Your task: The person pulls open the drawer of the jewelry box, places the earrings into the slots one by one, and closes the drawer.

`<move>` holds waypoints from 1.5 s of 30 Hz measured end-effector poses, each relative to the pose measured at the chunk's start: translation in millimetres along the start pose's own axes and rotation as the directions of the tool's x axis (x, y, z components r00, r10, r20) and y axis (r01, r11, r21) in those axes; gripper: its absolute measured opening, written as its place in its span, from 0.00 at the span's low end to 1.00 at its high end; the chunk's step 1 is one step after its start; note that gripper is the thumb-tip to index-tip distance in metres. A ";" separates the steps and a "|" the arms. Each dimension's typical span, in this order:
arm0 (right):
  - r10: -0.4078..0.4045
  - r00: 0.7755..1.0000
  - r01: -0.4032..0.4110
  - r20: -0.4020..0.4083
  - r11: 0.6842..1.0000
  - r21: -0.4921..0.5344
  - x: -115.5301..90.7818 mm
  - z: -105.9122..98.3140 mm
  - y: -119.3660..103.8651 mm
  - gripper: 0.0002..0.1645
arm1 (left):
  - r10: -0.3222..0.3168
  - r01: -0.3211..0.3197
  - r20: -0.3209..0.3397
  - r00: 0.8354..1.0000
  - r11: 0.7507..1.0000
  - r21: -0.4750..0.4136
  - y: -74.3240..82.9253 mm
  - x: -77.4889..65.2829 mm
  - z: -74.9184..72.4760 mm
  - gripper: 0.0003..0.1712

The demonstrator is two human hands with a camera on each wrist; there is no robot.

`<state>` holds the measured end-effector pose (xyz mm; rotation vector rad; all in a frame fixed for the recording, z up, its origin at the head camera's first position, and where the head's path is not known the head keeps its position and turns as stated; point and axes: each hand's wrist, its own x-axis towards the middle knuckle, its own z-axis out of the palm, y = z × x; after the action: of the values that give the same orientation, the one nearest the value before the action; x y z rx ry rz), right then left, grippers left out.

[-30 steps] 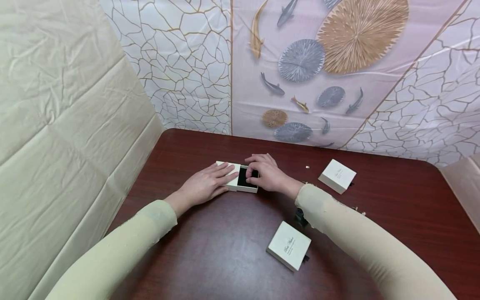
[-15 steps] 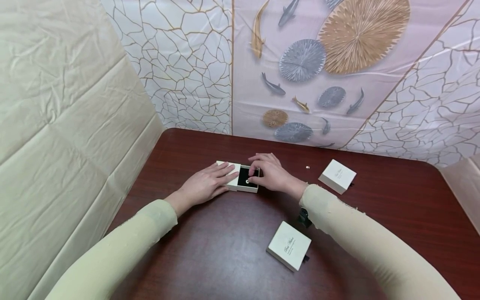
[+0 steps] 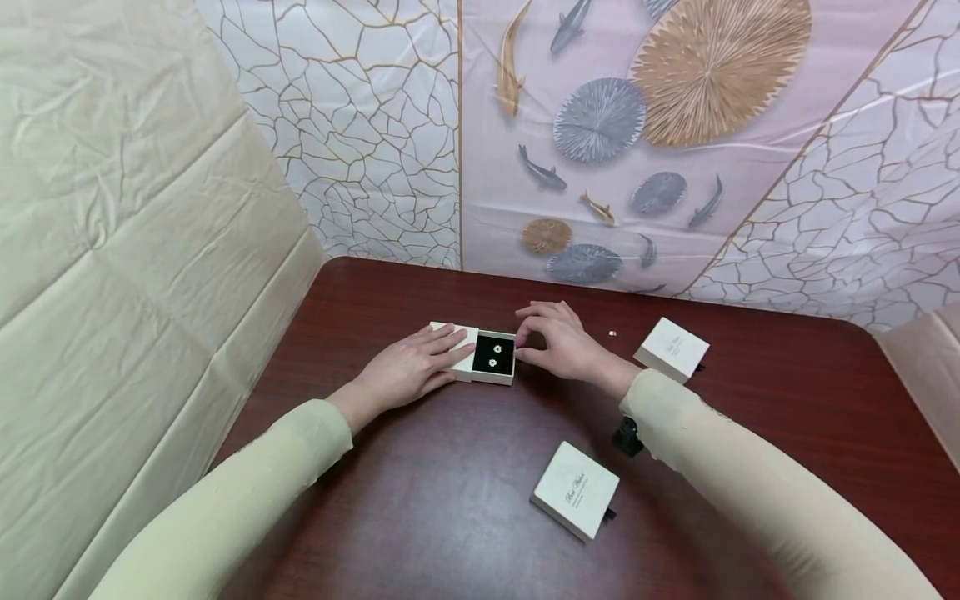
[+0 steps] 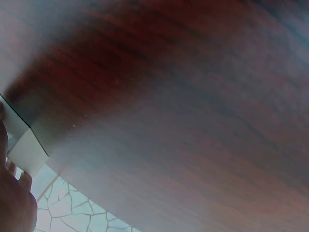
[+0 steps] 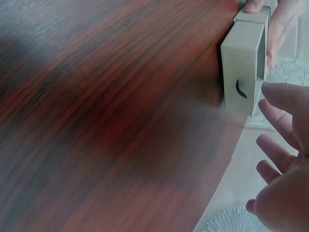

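A small white jewelry box [image 3: 463, 372] lies at the back middle of the table, its drawer [image 3: 504, 380] slid out to the right. Two small flower-shaped earrings [image 3: 495, 355] sit on the drawer's black lining. My left hand [image 3: 408, 367] rests on the box's sleeve with its fingers laid out straight across the top. Just right of the drawer's end hovers my right hand [image 3: 558, 342], fingers loosely bent and holding nothing. The right wrist view shows a black ribbon tab [image 5: 241, 90] on the drawer front, close to the right fingertips [image 5: 270, 92].
A second white box [image 3: 576, 492] lies near the front, and a third [image 3: 672, 348] at the back right. Between my right hand and that third box is a tiny pale piece [image 3: 612, 333]. Curtains hang behind and at the sides of the dark wooden table [image 3: 390, 517].
My right hand has drawn back to the right, out of the drawer, and both earrings have come into view. The left hand has stayed on the box.
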<state>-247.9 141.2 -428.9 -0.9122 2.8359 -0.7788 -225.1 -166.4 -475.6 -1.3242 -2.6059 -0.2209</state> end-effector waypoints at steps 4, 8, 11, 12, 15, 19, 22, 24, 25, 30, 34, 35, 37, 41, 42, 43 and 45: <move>0.011 1.000 -0.011 0.004 1.000 -0.003 -4.6 -2.7 4.9 0.03 | 0.004 -0.004 -0.003 1.000 1.000 0.005 -0.2 -0.1 0.7 0.31; 0.009 1.000 -0.009 0.002 1.000 -0.021 -8.8 -4.2 8.9 0.05 | 0.004 -0.004 -0.009 1.000 1.000 0.005 -0.2 -0.8 0.8 0.31; 0.005 1.000 -0.005 0.002 1.000 -0.030 -11.3 -4.0 11.3 0.06 | 0.004 -0.004 -0.012 1.000 1.000 -0.001 -0.1 -0.8 0.7 0.31; 0.004 1.000 -0.004 0.004 0.999 -0.032 -11.8 -3.4 12.1 0.06 | 0.005 -0.005 -0.013 1.000 1.000 -0.002 0.0 -0.8 0.7 0.31; 0.002 1.000 -0.001 0.011 0.999 -0.038 -12.8 -0.8 13.7 0.07 | 0.007 -0.007 -0.012 1.000 1.000 -0.008 0.1 -0.3 0.6 0.31; 0.000 1.000 0.001 0.022 0.999 -0.049 -10.6 5.0 14.5 0.07 | 0.009 -0.009 -0.009 1.000 1.000 -0.004 -1.1 -0.8 0.7 0.31; -0.002 1.000 0.004 0.027 0.999 -0.051 -8.4 9.3 14.2 0.07 | 0.012 -0.012 -0.005 1.000 1.000 0.000 -1.6 -1.1 0.3 0.31; -0.005 1.000 0.006 0.027 0.999 -0.049 -6.8 11.5 13.4 0.05 | 0.013 -0.013 -0.003 1.000 1.000 0.001 -1.7 -1.3 -0.2 0.31; -0.005 1.000 0.006 0.027 0.999 -0.048 -6.0 12.4 12.8 0.04 | 0.013 -0.013 -0.002 1.000 1.000 0.001 -1.9 -1.3 -0.2 0.31; -0.003 1.000 0.004 0.028 0.999 -0.046 -2.7 14.7 9.1 0.08 | 0.017 -0.017 -0.007 1.000 1.000 0.003 -2.4 -1.3 0.4 0.32; 0.003 0.999 -0.001 0.037 0.999 -0.038 -1.5 14.6 5.8 0.11 | 0.019 -0.019 -0.006 1.000 1.000 0.000 -1.8 -0.6 -0.7 0.31; 0.003 0.999 -0.002 0.039 0.999 -0.035 -1.1 14.6 4.9 0.11 | 0.018 -0.018 -0.003 1.000 1.000 -0.002 -1.8 -0.6 -1.1 0.31; 0.003 0.999 -0.002 0.040 1.000 -0.031 -0.2 15.2 3.5 0.12 | 0.013 -0.013 0.005 1.000 1.000 -0.003 -1.8 -0.5 -1.4 0.31; 0.002 0.999 -0.001 0.040 0.999 -0.035 2.2 17.1 2.2 0.12 | 0.006 -0.006 0.018 1.000 1.000 -0.014 -1.8 -0.8 -2.2 0.31; 0.002 0.999 0.000 0.039 0.999 -0.038 2.9 17.7 2.0 0.12 | 0.007 -0.007 0.017 1.000 1.000 -0.015 -1.7 -0.8 -2.3 0.31; 0.001 0.999 0.000 0.040 0.999 -0.040 3.6 18.1 1.8 0.13 | 0.009 -0.008 0.015 1.000 1.000 -0.017 -1.6 -0.9 -2.5 0.31; -0.001 0.999 0.003 0.041 0.999 -0.046 5.2 18.9 1.2 0.13 | 0.012 -0.012 0.007 1.000 1.000 -0.020 -1.5 -1.0 -2.5 0.31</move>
<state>-248.9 130.7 -445.5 -0.9259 2.8288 -0.6899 -225.4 -168.6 -473.5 -1.3493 -2.6078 -0.2406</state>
